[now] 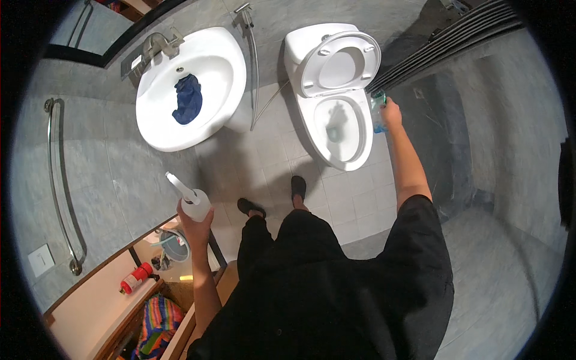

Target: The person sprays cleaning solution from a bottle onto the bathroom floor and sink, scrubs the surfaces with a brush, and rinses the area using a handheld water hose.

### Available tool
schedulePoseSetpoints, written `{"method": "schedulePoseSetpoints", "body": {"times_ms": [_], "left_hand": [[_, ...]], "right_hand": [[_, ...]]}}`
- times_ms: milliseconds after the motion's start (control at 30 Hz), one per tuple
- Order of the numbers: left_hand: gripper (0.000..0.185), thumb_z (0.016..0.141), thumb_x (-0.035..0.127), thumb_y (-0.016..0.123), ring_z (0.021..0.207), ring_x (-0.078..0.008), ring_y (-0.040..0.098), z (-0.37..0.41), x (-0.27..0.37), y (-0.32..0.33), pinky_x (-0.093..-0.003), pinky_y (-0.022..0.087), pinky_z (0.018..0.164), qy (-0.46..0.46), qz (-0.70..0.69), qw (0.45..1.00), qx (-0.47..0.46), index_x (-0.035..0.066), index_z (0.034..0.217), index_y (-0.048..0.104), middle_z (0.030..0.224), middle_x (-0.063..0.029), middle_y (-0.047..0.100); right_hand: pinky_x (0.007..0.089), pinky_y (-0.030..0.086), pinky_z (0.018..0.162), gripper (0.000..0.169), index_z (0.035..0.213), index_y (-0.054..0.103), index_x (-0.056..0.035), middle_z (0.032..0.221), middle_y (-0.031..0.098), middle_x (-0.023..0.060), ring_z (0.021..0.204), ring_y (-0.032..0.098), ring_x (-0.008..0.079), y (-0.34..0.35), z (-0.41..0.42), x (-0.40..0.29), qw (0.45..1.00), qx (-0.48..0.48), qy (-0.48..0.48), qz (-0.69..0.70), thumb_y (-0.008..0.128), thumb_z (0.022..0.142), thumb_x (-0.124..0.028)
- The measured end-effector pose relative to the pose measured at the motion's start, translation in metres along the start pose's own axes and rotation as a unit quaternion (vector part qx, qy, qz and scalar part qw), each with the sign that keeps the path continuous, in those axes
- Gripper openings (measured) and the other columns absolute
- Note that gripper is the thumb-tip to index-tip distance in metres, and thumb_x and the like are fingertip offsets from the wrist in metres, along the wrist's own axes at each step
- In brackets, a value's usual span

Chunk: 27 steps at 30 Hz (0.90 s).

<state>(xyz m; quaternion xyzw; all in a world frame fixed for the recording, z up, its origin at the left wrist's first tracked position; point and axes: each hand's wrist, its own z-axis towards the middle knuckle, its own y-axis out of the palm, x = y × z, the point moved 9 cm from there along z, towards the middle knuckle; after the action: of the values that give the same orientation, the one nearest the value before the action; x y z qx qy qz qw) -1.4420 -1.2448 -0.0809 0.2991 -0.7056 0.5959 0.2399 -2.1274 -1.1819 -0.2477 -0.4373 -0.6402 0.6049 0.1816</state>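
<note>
My left hand grips a white spray bottle around its body, with the nozzle pointing up and to the left. Off to the right, my right hand is closed on a clear bottle with a green top and some blue low down, held beside the toilet bowl. Its far side is partly hidden by my fingers. The white toilet stands with its lid and seat raised. A dark blue cloth lies crumpled in the white washbasin.
A bidet sprayer hangs on the wall between basin and toilet. Dark folded curtain is at the right. A grab rail runs along the left wall. Below it are a red fire extinguisher, a grey bucket and a striped multicoloured cloth.
</note>
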Motion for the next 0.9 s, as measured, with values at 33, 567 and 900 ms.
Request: {"method": "schedulePoseSetpoints", "body": {"times_ms": [33,567,900], "left_hand": [[0.08,0.062,0.018,0.074,0.105,-0.0302,0.048,-0.002,0.002,0.0,-0.0388,0.038,0.088,0.018,-0.002,1.0,0.001,0.003,0.126,0.028,0.116,-0.0188,0.045],[0.079,0.062,0.014,0.075,0.105,-0.0287,0.048,-0.019,-0.038,-0.033,-0.0374,0.038,0.089,-0.04,0.001,0.997,0.068,0.002,0.126,0.03,0.114,-0.0176,0.047],[0.079,0.064,0.015,0.075,0.106,-0.0284,0.046,-0.06,-0.121,-0.077,-0.0373,0.037,0.09,-0.097,-0.062,0.981,0.156,-0.001,0.125,0.027,0.115,-0.0184,0.045]], "right_hand": [[0.0437,0.044,0.078,0.034,0.109,0.052,-0.0103,0.098,0.059,0.0188,0.093,0.056,0.0357,0.003,0.005,-0.003,1.0,-0.021,-0.012,-0.015,0.058,0.077,-0.021],[0.0401,0.045,0.077,0.038,0.112,0.051,-0.0057,0.098,0.059,0.0221,0.094,0.056,0.0365,0.065,-0.042,-0.042,0.991,-0.069,-0.109,0.04,0.059,0.079,-0.023],[0.0378,0.046,0.068,0.031,0.098,0.056,-0.0004,0.084,0.061,0.021,0.08,0.06,0.0353,-0.036,-0.081,-0.26,0.911,0.018,-0.339,0.235,0.062,0.078,-0.023]]}}
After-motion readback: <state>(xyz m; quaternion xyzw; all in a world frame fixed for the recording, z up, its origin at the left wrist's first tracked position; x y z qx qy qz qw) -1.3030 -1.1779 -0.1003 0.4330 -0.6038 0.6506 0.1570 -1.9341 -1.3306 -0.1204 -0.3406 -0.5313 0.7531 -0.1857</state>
